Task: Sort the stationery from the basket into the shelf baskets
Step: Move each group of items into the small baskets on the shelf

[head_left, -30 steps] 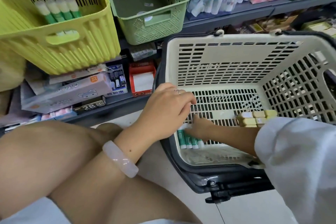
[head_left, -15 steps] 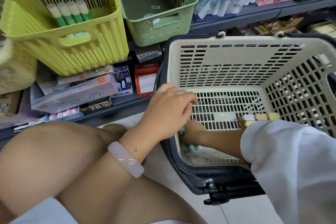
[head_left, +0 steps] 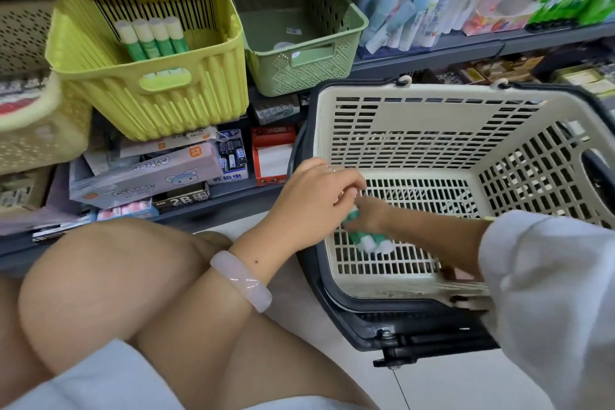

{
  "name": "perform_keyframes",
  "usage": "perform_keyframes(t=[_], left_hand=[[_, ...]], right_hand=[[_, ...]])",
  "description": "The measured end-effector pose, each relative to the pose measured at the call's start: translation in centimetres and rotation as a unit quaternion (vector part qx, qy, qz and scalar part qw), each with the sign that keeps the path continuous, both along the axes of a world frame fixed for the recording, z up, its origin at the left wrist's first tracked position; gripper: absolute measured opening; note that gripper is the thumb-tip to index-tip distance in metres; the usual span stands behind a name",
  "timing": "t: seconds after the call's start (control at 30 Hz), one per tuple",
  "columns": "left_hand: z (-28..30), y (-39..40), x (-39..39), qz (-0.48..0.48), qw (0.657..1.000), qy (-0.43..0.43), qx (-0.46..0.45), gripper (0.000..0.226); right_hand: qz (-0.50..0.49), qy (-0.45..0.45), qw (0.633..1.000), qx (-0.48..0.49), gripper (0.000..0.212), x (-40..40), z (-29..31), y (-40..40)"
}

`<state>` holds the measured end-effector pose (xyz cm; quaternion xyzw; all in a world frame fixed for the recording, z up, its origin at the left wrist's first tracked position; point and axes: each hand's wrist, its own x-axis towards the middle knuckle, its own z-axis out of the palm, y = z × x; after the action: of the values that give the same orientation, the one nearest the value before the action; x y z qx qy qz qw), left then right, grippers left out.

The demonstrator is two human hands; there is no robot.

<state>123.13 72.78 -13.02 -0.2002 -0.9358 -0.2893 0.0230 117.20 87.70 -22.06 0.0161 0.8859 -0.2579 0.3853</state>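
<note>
Down at floor level, the biggest thing in view is the cream shopping basket with its dark rim, sitting on the tiles in front of the shelving. Up on the shelf stand two clear baskets: a yellow shelf basket and, just beside it on the right, a green shelf basket; a third, pale one pokes in at the far left edge, blurred. Below the yellow one lies a pink boxed item on a stack of packets, and beside that a red-and-white box.

Now the hands! Both are down inside the shopping basket at its near-left corner. The right hand, coming out of a white sleeve, is curled round a bunch of green-and-white glue sticks close to the basket floor (too smeared to count, several at least). The left hand, wearing a pale bangle at the wrist, has its fingers bent over the top end of that same bunch; whether it truly grips or only touches, I cannot tell.

Inside the yellow basket, four matching glue sticks lean in a neat row against the back wall.
</note>
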Motion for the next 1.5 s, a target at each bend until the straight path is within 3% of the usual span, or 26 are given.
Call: perform_keyframes(t=[0.07,0.1,0.2,0.3,0.33,0.37,0.4,0.6,0.73,1.0,1.1,1.23,1.37,1.5], left_hand=[[0.8,0.1,0.2,0.021,0.987,-0.064,0.147,0.025],[1.4,0.1,0.3,0.036,0.962,-0.101,0.250,0.027],[3.3,-0.3,-0.1,0.099,0.829,-0.208,0.509,0.038],[5.2,-1.1,-0.7,0.068,0.662,-0.333,0.668,0.057],[5.9,-1.4,-0.8,0.048,0.631,-0.356,0.688,0.058],[6.5,-1.9,-0.9,0.033,0.620,-0.362,0.695,0.055],[7.1,-2.5,-0.9,0.026,0.619,-0.354,0.701,0.050],[9.6,-7.6,-1.1,0.071,0.642,-0.262,0.717,0.047],[10.7,-10.8,-1.2,0.093,0.653,-0.234,0.714,0.044],[11.1,-15.7,-3.5,0.158,0.567,-0.213,0.780,0.035],[11.3,-17.6,-4.4,0.168,0.547,-0.183,0.799,0.025],[11.3,-19.2,-5.2,0.191,0.526,-0.162,0.813,0.023],[11.1,-19.9,-5.4,0.195,0.560,-0.149,0.791,0.018],[10.8,-20.2,-5.2,0.188,0.582,-0.129,0.781,0.020]], right_hand=[[-0.094,-0.047,0.987,-0.119,0.019,-1.0,4.3,1.0],[-0.107,-0.053,0.978,-0.172,0.015,-1.3,6.6,1.3],[-0.109,-0.018,0.951,-0.289,0.007,-1.4,12.8,0.6],[-0.088,0.019,0.923,-0.374,0.009,-1.1,16.9,-2.4],[-0.075,0.041,0.917,-0.390,0.008,-0.9,17.8,-3.7],[-0.060,0.069,0.915,-0.393,0.005,-0.7,18.6,-5.1],[-0.048,0.102,0.915,-0.388,0.001,-0.5,19.3,-6.5],[0.074,0.342,0.893,-0.282,0.027,0.6,21.6,-13.9],[0.108,0.411,0.879,-0.217,0.034,0.2,22.4,-17.7],[0.049,0.490,0.809,-0.322,0.022,-2.3,22.2,-23.1],[0.151,0.536,0.764,-0.324,0.020,-2.2,22.0,-23.0],[0.310,0.567,0.730,-0.222,0.044,-2.4,21.0,-22.6],[0.212,0.573,0.748,-0.258,0.038,-2.6,21.0,-23.3],[0.053,0.433,0.808,-0.397,0.019,-2.8,21.1,-23.9]])
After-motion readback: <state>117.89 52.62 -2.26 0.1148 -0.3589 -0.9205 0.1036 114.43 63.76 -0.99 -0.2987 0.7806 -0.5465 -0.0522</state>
